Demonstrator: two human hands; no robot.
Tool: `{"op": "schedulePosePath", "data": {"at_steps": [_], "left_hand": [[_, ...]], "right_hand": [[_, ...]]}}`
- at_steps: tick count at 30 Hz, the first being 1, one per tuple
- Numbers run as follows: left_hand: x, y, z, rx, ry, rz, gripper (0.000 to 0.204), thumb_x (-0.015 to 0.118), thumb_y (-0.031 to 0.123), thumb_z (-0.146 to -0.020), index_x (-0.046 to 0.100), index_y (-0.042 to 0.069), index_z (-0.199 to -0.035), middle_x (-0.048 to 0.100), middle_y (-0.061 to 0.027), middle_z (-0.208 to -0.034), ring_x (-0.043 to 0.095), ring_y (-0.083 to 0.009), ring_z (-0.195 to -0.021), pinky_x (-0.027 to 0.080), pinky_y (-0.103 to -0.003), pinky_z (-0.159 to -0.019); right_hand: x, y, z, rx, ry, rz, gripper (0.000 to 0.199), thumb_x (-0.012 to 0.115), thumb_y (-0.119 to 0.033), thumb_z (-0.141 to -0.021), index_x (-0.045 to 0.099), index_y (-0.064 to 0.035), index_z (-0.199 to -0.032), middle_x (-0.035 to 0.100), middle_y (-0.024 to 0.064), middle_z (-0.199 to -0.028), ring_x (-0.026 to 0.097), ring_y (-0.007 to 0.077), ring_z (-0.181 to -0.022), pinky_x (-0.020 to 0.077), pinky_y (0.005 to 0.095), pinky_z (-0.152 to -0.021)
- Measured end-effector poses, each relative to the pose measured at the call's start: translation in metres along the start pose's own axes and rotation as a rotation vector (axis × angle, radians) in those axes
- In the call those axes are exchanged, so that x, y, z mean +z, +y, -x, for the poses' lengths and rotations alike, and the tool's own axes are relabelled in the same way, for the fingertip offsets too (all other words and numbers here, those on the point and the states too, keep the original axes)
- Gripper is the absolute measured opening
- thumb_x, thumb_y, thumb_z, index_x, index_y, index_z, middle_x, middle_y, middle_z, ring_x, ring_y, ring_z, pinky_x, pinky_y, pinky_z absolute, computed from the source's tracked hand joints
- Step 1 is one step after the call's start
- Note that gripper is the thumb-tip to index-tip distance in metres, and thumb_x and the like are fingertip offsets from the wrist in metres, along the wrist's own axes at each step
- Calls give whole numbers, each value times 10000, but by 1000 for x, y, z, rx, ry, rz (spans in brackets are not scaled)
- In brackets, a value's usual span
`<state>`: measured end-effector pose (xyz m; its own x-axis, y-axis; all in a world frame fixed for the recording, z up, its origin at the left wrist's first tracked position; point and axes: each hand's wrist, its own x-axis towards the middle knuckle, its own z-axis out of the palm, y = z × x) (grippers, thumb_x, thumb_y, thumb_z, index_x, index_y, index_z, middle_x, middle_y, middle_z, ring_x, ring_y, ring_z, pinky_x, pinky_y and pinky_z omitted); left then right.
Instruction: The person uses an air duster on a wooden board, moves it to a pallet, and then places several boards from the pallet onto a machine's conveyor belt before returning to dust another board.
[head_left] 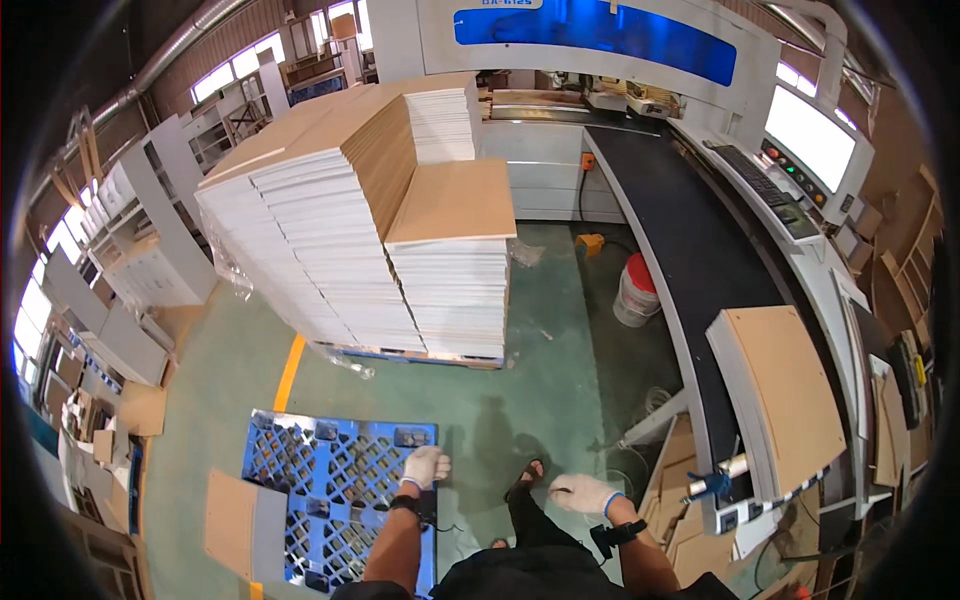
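Note:
My left hand [426, 466], in a white work glove, hangs over the right edge of a blue plastic pallet [340, 427]. Its fingers are loosely bent and slightly apart, with nothing visible in them. My right hand [585, 494], also gloved, is above the green floor beside my leg; its fingers are curled in, and no held object shows. A stack of boards [785, 385] with a tan top and pale edges sits on the near end of the black conveyor [690, 220], to the right of my right hand. Another small board stack [235, 520] rests at the pallet's left side.
Ahead stands a tall stack of white-edged panels [300, 250] on a pallet. A white machine [590, 50] with a blue window spans the conveyor's far end. Its screen [810, 138] and keyboard [750, 172] are at right. A red-lidded bucket [636, 290] stands beside the conveyor.

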<state>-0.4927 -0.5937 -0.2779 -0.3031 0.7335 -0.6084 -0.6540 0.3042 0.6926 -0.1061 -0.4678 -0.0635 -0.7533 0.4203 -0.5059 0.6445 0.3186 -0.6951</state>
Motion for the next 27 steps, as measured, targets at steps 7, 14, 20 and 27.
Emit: {"op": "schedulePosePath", "data": {"at_steps": [7,14,20,27], "left_hand": [[113,89,-24,238,306,-56,141,601,114,-998,657,10,-1076,700,-77,-822,654,-165,-607,533,-282,-525],[110,209,-66,499,435,63,130,600,134,-1002,675,44,-1058,720,-82,-841,673,-159,-647,552,-286,-569],[128,271,-109,563,498,63,156,593,160,-1010,639,44,-1103,715,-93,-863,685,-187,-676,569,-316,-597],[145,312,-169,633,634,54,166,648,131,-990,656,10,-1102,691,-69,-853,632,-133,-653,535,-275,-574]], "right_hand": [[-104,57,-109,45,67,-655,239,573,-165,-998,686,-21,-1151,721,63,-942,706,161,-771,579,302,-727],[-252,-3,-247,-165,174,-945,244,602,-193,-1009,643,-13,-1170,708,77,-959,690,186,-771,571,317,-696],[-351,-36,-390,-102,343,-1071,259,570,-243,-1036,610,-9,-1139,681,109,-989,675,212,-817,552,335,-694],[-399,-36,-487,-91,112,-1145,220,641,-189,-992,602,9,-1078,628,79,-771,598,201,-569,510,343,-530]]}}
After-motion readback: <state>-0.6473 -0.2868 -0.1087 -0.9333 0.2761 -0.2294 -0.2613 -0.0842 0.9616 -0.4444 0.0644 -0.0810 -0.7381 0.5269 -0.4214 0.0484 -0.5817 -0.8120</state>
